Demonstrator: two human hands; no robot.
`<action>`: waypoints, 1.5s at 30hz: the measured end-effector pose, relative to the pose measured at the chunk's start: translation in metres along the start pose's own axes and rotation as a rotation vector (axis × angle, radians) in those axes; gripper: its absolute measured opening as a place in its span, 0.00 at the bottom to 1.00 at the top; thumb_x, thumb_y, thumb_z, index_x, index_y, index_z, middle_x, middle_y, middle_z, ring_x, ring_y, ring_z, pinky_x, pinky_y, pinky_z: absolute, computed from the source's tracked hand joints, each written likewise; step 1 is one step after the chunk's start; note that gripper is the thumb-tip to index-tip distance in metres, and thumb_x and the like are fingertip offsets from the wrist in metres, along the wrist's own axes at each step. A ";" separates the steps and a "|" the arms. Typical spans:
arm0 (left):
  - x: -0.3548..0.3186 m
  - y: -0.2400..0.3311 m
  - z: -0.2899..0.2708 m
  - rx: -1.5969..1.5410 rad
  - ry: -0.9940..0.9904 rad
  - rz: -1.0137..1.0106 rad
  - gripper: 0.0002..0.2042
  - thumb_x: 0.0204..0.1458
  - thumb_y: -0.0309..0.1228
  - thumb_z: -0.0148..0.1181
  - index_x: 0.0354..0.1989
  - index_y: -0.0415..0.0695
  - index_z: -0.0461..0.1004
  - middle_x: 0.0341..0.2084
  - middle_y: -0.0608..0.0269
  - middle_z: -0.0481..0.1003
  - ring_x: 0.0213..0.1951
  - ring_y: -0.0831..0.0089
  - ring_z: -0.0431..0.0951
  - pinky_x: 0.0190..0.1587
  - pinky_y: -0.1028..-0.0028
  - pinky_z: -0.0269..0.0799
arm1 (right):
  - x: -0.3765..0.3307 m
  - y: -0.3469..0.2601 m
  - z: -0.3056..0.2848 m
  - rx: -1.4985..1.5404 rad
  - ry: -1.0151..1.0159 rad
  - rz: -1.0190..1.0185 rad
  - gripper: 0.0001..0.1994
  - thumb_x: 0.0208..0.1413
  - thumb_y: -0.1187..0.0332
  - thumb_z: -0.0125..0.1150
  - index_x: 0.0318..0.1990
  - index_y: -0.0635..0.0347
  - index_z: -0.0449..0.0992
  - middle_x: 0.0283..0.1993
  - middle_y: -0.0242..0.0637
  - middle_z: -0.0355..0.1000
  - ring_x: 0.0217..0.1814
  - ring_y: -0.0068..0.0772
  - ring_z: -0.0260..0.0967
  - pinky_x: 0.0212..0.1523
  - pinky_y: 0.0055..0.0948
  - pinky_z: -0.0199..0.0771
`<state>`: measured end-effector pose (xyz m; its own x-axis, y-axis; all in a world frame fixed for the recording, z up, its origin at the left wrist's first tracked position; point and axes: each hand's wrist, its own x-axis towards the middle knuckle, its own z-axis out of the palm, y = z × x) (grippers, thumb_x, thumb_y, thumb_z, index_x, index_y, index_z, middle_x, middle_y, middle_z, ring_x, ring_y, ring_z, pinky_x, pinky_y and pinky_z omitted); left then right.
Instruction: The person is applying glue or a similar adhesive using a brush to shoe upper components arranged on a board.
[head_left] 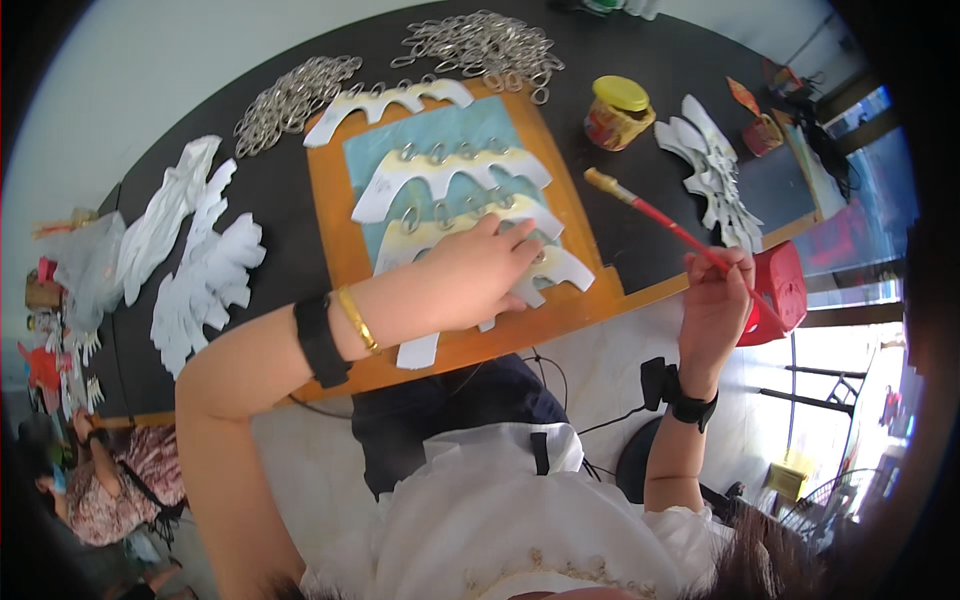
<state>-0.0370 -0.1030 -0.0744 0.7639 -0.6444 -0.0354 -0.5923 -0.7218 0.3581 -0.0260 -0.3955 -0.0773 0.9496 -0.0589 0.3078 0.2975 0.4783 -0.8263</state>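
Observation:
My right hand [715,300] grips the red handle of a paintbrush [672,228], its tan bristles angled up and left beyond the board's right edge. My left hand [485,268] rests with fingers apart on the nearer white scalloped strips. Close by its fingers, a scalloped strip [562,266] carries a ring. Farther back lie another scalloped strip [455,172] and one at the far edge [390,98]; both have a yellowish coating and metal rings along their upper edges. A blue sheet [400,130] lies beneath the strips on an orange-brown board [335,215].
Metal rings lie in one heap [295,100] and a second heap [485,45] at the back. A yellow-lidded jar [618,112] stands right of the board. White cut pieces [215,275] lie left, more pieces [710,165] right. A red container [778,290] is beside my right hand. Another person [125,485] sits lower left.

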 end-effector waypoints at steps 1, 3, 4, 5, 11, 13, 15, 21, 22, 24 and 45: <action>-0.001 0.002 -0.002 0.010 0.004 0.018 0.31 0.44 0.36 0.65 0.56 0.37 0.61 0.60 0.50 0.60 0.47 0.54 0.67 0.48 0.63 0.71 | 0.007 -0.005 -0.003 -0.003 0.006 -0.019 0.08 0.60 0.72 0.43 0.43 0.64 0.66 0.41 0.42 0.70 0.41 0.32 0.68 0.52 0.33 0.65; -0.001 0.004 -0.006 -0.029 -0.049 -0.036 0.33 0.45 0.36 0.64 0.59 0.37 0.58 0.60 0.50 0.59 0.47 0.54 0.66 0.48 0.62 0.71 | 0.024 -0.017 -0.007 -0.288 0.121 -0.231 0.09 0.61 0.72 0.43 0.44 0.65 0.66 0.41 0.41 0.69 0.42 0.31 0.68 0.52 0.32 0.66; 0.000 0.006 -0.006 -0.023 -0.047 -0.023 0.33 0.45 0.36 0.64 0.59 0.37 0.58 0.60 0.50 0.59 0.47 0.54 0.66 0.48 0.62 0.71 | 0.031 -0.023 -0.010 -0.458 0.122 -0.291 0.08 0.61 0.73 0.43 0.43 0.66 0.68 0.40 0.40 0.69 0.42 0.27 0.68 0.50 0.28 0.65; 0.001 0.007 -0.006 -0.034 -0.059 -0.037 0.34 0.45 0.36 0.64 0.59 0.37 0.57 0.61 0.51 0.59 0.47 0.54 0.66 0.48 0.62 0.71 | 0.037 -0.028 -0.008 -0.461 0.129 -0.303 0.08 0.61 0.73 0.43 0.43 0.66 0.68 0.40 0.40 0.69 0.42 0.27 0.68 0.50 0.28 0.65; 0.000 0.004 -0.003 -0.030 -0.053 -0.047 0.34 0.45 0.36 0.64 0.60 0.37 0.56 0.62 0.51 0.58 0.47 0.54 0.66 0.49 0.62 0.70 | 0.070 -0.032 0.006 -0.817 -0.069 -0.284 0.07 0.61 0.75 0.44 0.40 0.66 0.69 0.35 0.35 0.68 0.39 0.21 0.65 0.41 0.19 0.64; 0.000 0.003 -0.004 -0.032 -0.057 -0.047 0.34 0.45 0.36 0.64 0.60 0.37 0.56 0.62 0.51 0.58 0.47 0.54 0.66 0.49 0.62 0.70 | 0.079 -0.030 0.011 -0.815 -0.089 -0.250 0.07 0.61 0.75 0.44 0.39 0.66 0.69 0.35 0.35 0.68 0.39 0.20 0.64 0.41 0.19 0.64; 0.003 0.000 -0.002 -0.027 -0.056 -0.029 0.35 0.45 0.36 0.64 0.60 0.38 0.56 0.62 0.51 0.57 0.47 0.54 0.66 0.51 0.62 0.69 | 0.088 -0.026 0.011 -0.816 -0.133 -0.261 0.06 0.60 0.75 0.45 0.38 0.66 0.69 0.34 0.34 0.67 0.37 0.19 0.63 0.41 0.18 0.64; 0.002 0.003 -0.004 -0.012 -0.046 -0.023 0.36 0.45 0.37 0.64 0.61 0.39 0.55 0.62 0.52 0.58 0.48 0.54 0.65 0.51 0.63 0.68 | 0.106 -0.025 0.017 -0.872 -0.177 -0.230 0.05 0.59 0.74 0.46 0.36 0.65 0.69 0.32 0.33 0.67 0.36 0.20 0.63 0.40 0.19 0.64; 0.002 0.002 -0.004 -0.015 -0.048 -0.026 0.36 0.45 0.37 0.64 0.61 0.39 0.55 0.62 0.52 0.58 0.48 0.54 0.65 0.51 0.63 0.68 | 0.111 -0.022 0.018 -0.924 -0.195 -0.191 0.05 0.58 0.74 0.47 0.36 0.65 0.69 0.31 0.33 0.67 0.36 0.21 0.64 0.40 0.20 0.64; 0.003 0.000 -0.004 -0.036 -0.077 -0.044 0.36 0.45 0.37 0.64 0.61 0.40 0.55 0.62 0.52 0.57 0.48 0.54 0.65 0.51 0.63 0.68 | 0.120 -0.010 0.021 -0.968 -0.231 -0.204 0.04 0.58 0.74 0.48 0.36 0.64 0.69 0.31 0.33 0.68 0.36 0.21 0.64 0.39 0.20 0.64; 0.002 0.005 -0.004 -0.021 -0.046 -0.031 0.36 0.46 0.40 0.64 0.61 0.38 0.56 0.62 0.52 0.57 0.49 0.54 0.65 0.52 0.64 0.67 | 0.103 -0.022 -0.031 -0.358 0.010 0.052 0.07 0.60 0.70 0.46 0.37 0.63 0.70 0.33 0.36 0.71 0.35 0.23 0.67 0.43 0.23 0.68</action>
<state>-0.0370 -0.1068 -0.0687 0.7690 -0.6329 -0.0895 -0.5626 -0.7366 0.3754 0.0688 -0.4395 -0.0419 0.9647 -0.0522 0.2583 0.2632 0.1437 -0.9540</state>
